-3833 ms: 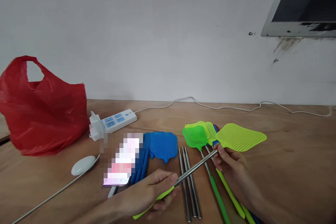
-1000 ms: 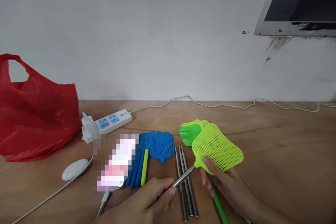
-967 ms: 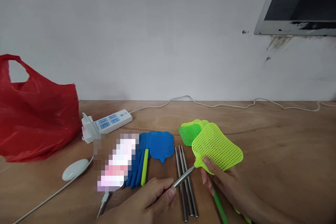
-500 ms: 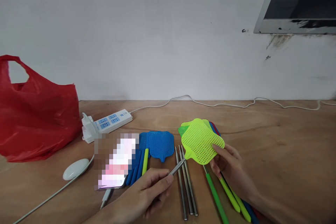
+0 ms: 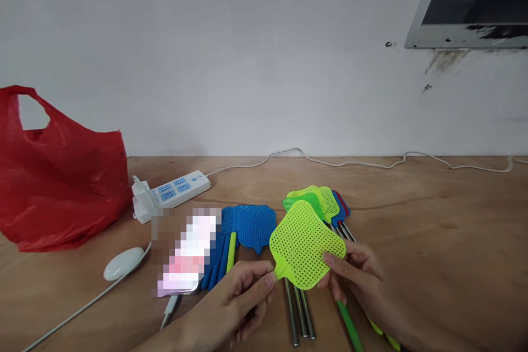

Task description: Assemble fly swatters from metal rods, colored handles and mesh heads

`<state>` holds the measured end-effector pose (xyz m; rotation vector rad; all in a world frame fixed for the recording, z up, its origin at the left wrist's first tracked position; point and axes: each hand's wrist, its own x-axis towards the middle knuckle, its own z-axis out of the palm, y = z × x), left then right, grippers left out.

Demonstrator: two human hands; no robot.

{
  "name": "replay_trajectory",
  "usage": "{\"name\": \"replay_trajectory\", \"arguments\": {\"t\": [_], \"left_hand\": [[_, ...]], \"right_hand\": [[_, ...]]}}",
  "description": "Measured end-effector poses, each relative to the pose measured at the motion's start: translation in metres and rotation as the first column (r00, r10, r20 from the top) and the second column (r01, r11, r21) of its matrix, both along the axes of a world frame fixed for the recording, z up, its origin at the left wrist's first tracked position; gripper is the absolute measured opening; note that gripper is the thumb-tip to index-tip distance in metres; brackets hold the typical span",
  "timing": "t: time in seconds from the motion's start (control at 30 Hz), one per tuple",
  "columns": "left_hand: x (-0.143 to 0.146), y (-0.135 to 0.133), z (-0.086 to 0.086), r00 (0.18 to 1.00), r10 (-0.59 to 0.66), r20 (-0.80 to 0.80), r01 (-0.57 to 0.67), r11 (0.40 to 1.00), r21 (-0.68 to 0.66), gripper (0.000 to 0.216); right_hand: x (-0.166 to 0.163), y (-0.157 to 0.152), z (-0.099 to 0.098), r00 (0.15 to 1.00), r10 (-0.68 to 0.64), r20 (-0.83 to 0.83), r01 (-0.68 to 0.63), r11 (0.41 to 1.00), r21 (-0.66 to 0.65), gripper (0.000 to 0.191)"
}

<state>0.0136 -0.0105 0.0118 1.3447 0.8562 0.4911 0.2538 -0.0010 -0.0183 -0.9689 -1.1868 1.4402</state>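
A yellow-green mesh fly swatter head (image 5: pixel 307 245) is held up between both hands. My left hand (image 5: pixel 243 302) pinches it at the narrow neck, the thumb on top; the metal rod is hidden inside this hand. My right hand (image 5: pixel 358 278) grips the right corner of the mesh, thumb in front and fingers behind. Below the head lie several bare metal rods (image 5: pixel 299 313), partly covered by it. Behind it rests a stack of finished-looking swatters (image 5: pixel 330 203) in green, yellow, blue and red, with a green handle (image 5: pixel 350 327) showing under my right hand.
Blue swatter heads (image 5: pixel 256 225) lie left of centre, beside blue handle grips (image 5: pixel 216 269) and one yellow grip (image 5: pixel 231 251). A lit phone (image 5: pixel 185 264), a white power strip (image 5: pixel 181 190), a white mouse-shaped object (image 5: pixel 124 264) and a red plastic bag (image 5: pixel 66 187) occupy the left.
My left hand has slid up the metal rod to the neck of the swatter head. The head has come lower and a little left, with my right hand still on its corner.
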Motion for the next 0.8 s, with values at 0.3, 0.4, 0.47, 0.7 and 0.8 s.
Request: {"name": "replay_trajectory", "arguments": {"t": [0.3, 0.4, 0.47, 0.7, 0.8], "left_hand": [[-0.004, 0.007, -0.012, 0.992, 0.118, 0.041, -0.113, 0.988, -0.101, 0.053], [-0.002, 0.009, -0.012, 0.979, 0.196, 0.050, -0.191, 0.977, -0.096, 0.052], [-0.003, 0.007, -0.010, 0.973, 0.225, 0.053, -0.221, 0.973, -0.069, 0.053], [-0.004, 0.003, -0.009, 0.976, 0.215, 0.027, -0.213, 0.974, -0.071, 0.053], [-0.004, 0.003, -0.008, 0.978, 0.208, 0.024, -0.206, 0.975, -0.089, 0.055]], "right_hand": [[0.014, 0.021, 0.006, 0.890, -0.449, -0.080, 0.452, 0.891, 0.034, 0.042], [0.008, 0.020, 0.000, 0.927, -0.375, 0.009, 0.375, 0.927, 0.023, 0.043], [0.008, 0.022, -0.003, 0.941, -0.338, 0.026, 0.338, 0.941, 0.004, 0.043], [0.015, 0.030, 0.001, 0.960, -0.279, 0.034, 0.279, 0.960, -0.011, 0.046], [0.013, 0.029, 0.003, 0.976, -0.207, 0.065, 0.207, 0.978, 0.001, 0.041]]}}
